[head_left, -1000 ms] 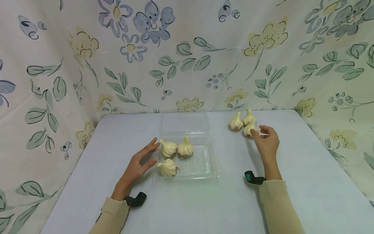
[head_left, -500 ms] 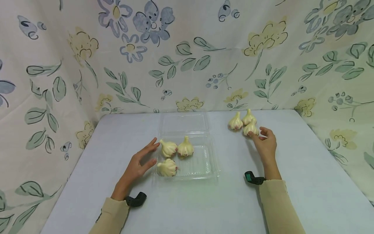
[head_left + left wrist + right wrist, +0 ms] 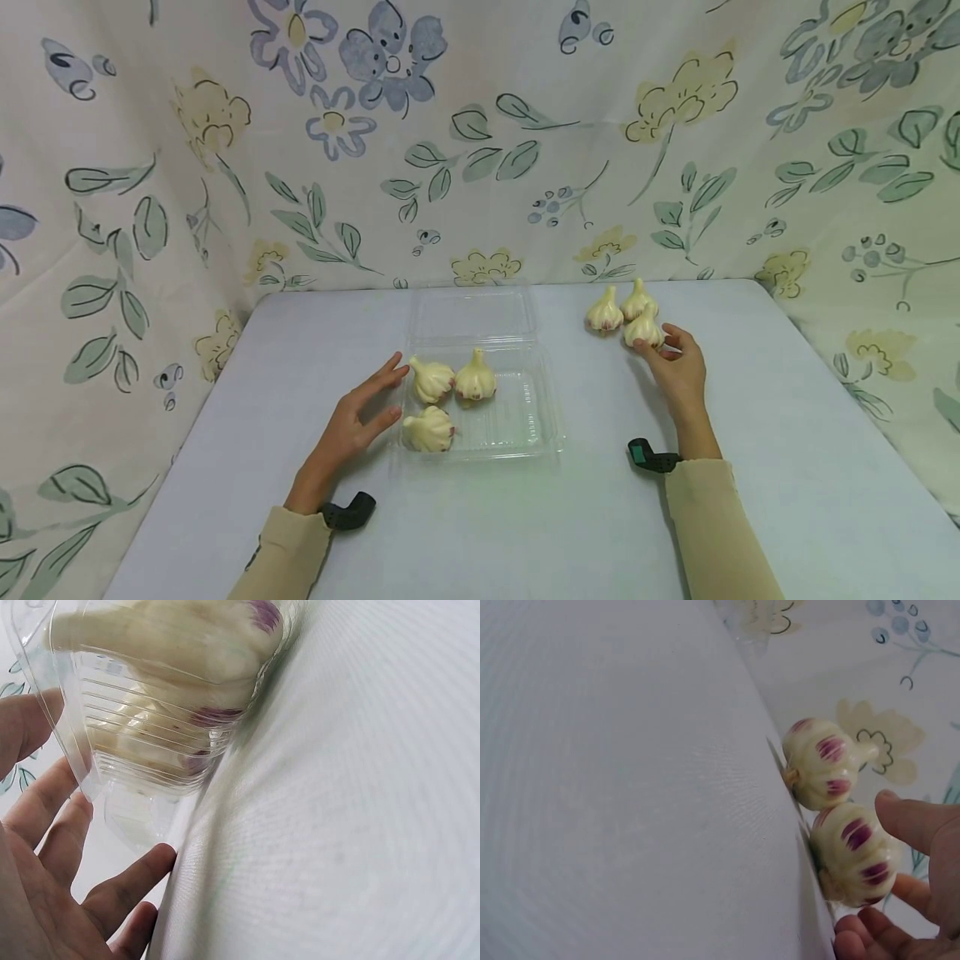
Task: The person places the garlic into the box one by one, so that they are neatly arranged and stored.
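Observation:
My right hand (image 3: 681, 371) is at the nearest garlic bulb (image 3: 643, 331) of a cluster of three at the back right, pinching it between thumb and fingers. The bulb still sits on the table. In the right wrist view, the thumb (image 3: 911, 817) lies at one side of this garlic bulb (image 3: 856, 851) and the fingers at the other. My left hand (image 3: 352, 421), fingers spread, rests against the left rim of the clear plastic clamshell box (image 3: 517, 454). Three garlic bulbs lie in the box's left and middle part. The left wrist view shows the fingertips touching the box wall (image 3: 79, 761).
Behind the box's base its clear lid (image 3: 474, 315) lies folded back, flat on the white table (image 3: 480, 525). Two more garlic bulbs, one at the left (image 3: 604, 312) and one behind (image 3: 637, 293), stand close against the one at my right hand. A floral curtain (image 3: 480, 133) surrounds the table.
My right hand has shifted slightly left and its thumb has moved down onto the front of the nearest bulb. The left hand and the box have stayed still.

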The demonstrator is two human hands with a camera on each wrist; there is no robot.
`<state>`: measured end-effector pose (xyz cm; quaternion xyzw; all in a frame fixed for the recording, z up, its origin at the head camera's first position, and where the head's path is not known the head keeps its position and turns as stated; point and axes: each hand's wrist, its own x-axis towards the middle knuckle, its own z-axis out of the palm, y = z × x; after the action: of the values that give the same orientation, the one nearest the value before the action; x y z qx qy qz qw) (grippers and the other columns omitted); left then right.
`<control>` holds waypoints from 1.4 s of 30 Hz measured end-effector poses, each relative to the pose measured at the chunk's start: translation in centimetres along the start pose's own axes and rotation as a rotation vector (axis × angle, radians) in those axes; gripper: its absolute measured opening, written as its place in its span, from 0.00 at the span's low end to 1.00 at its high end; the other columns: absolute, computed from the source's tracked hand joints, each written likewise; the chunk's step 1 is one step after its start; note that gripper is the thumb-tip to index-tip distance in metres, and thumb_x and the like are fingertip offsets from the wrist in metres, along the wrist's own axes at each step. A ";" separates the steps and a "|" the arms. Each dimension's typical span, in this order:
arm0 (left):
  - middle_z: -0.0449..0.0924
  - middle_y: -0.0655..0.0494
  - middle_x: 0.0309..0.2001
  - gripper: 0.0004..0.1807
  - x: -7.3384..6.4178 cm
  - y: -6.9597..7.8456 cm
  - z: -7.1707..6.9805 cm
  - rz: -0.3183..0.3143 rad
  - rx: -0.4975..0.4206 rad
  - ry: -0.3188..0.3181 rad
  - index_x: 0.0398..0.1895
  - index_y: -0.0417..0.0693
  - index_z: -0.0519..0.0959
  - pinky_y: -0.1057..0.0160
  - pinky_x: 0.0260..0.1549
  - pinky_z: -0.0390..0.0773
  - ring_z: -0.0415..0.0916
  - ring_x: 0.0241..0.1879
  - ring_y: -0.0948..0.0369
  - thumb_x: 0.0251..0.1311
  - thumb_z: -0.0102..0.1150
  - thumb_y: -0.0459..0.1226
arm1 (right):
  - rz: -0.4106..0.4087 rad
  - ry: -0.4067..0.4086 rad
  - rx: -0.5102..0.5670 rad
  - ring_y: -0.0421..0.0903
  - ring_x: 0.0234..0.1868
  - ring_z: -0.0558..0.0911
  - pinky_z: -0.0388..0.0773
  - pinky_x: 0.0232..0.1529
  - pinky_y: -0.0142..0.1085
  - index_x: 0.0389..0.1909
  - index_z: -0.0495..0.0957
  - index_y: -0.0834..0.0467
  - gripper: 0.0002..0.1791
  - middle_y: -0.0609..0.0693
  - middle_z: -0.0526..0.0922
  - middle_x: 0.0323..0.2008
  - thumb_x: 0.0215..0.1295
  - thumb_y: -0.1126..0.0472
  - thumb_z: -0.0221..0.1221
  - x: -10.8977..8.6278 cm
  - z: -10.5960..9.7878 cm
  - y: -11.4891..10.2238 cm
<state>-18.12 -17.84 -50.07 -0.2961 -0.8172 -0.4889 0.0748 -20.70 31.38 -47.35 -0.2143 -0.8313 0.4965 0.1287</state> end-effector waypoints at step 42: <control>0.58 0.49 0.80 0.33 0.0 0.0 0.0 -0.008 0.002 0.002 0.74 0.50 0.70 0.76 0.71 0.55 0.75 0.67 0.46 0.65 0.62 0.29 | -0.022 -0.024 -0.064 0.47 0.52 0.74 0.69 0.38 0.26 0.75 0.66 0.56 0.40 0.64 0.75 0.63 0.67 0.45 0.65 1.2 0.4 0.2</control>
<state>-18.10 -17.88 -50.09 -0.2920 -0.8188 -0.4887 0.0741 -21.86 31.73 -47.74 -0.2032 -0.8507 0.4705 0.1174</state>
